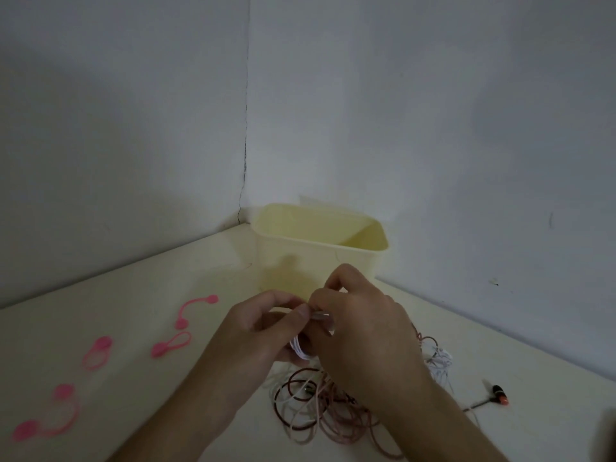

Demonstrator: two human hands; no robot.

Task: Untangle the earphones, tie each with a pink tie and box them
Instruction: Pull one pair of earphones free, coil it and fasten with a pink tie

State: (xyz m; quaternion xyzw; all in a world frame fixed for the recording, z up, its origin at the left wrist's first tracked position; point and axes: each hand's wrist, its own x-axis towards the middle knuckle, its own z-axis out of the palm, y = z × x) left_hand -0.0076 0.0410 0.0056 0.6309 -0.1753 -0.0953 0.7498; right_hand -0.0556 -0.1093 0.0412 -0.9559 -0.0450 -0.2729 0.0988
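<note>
Both hands meet above the bench (140, 295), just in front of a pale yellow box (293, 258) that stands upright in the far corner with its open mouth facing up. The left hand (263, 328) has its fingers curled round a small coil of white earphone cord (301, 351), and the right hand (360, 325) pinches the same cord at its upper end, thumb and fingertips pressed together against the left thumb. The coil hangs roughly upright between the palms; its exact winding is partly hidden by the fingers.

Beneath and to the right of the hands lies a tangled heap of earphones (320, 411), brownish and white loops spreading toward the near edge. One earbud with an orange tip (500, 394) lies apart on the right, its long axis slanting from far left to near right.

Four pink ties (171, 343) lie on the left of the bench, well apart from the heap, strung from far to near.
</note>
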